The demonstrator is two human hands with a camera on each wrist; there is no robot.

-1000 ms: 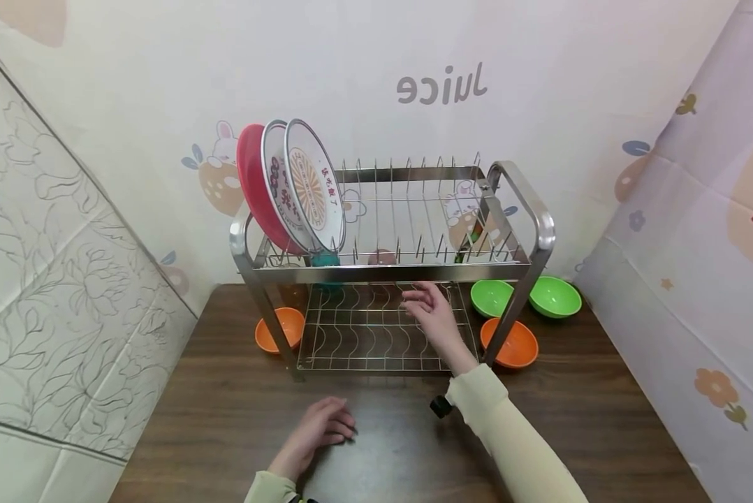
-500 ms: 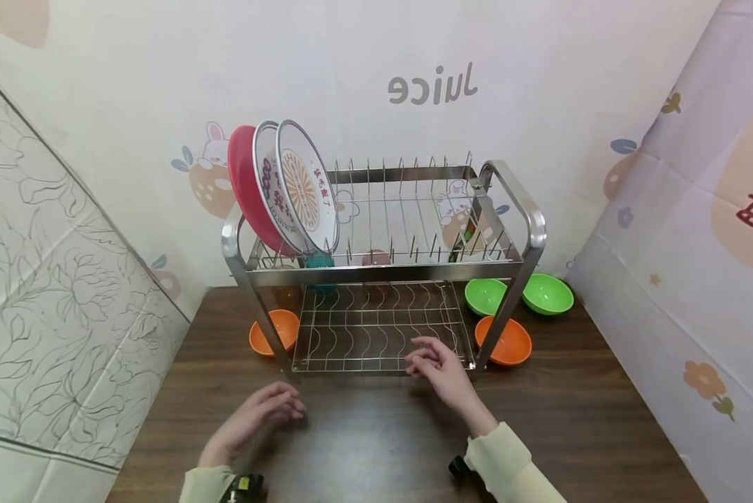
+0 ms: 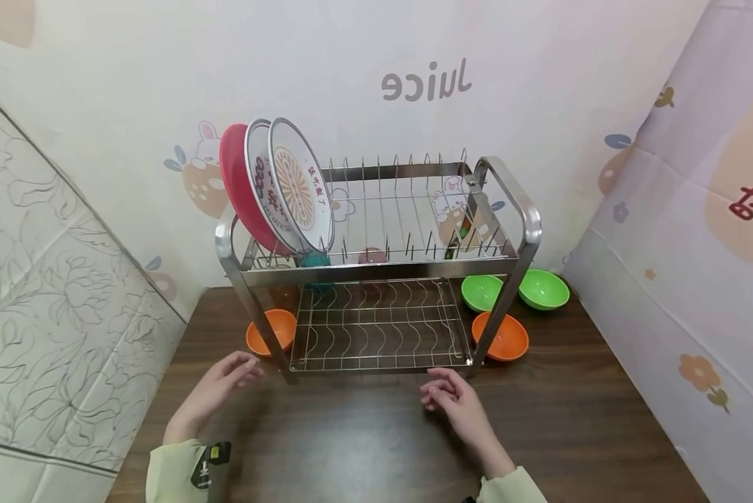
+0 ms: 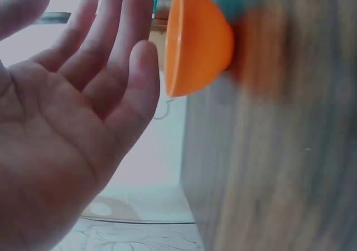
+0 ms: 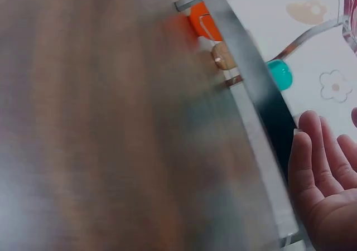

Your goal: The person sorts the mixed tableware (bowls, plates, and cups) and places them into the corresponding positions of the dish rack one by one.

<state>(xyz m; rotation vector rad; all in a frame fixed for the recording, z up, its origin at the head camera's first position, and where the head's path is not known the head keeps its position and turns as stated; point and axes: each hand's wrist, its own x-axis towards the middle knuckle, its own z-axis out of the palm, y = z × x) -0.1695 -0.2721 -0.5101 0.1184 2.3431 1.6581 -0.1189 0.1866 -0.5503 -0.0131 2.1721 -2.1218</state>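
Observation:
My left hand [image 3: 216, 388] hovers in front of the left orange bowl [image 3: 278, 327], its fingers relaxed and apart from it. In the left wrist view that orange bowl [image 4: 203, 42] is just past my fingertips, and the palm holds nothing. Before the front right of the metal dish rack [image 3: 364, 269] is my right hand [image 3: 458, 405], with loosely bent fingers and nothing in them. A red plate [image 3: 235, 175] and two white patterned plates [image 3: 307, 188] lean upright at the left of the rack's upper tier. The wire lower tier [image 3: 379, 332] lies behind the hands.
Right of the rack sit two green bowls [image 3: 543, 290] and another orange bowl [image 3: 508, 339], partly behind a rack leg. A teal cup [image 3: 316, 260] and a pinkish round thing [image 3: 372, 256] show behind the rack. A patterned wall sheet [image 3: 401, 42] closes off the back.
My left hand has moved left and forward toward the left orange bowl. The right hand has drawn back from over the lower tier to in front of the rack. The dishes have stayed put.

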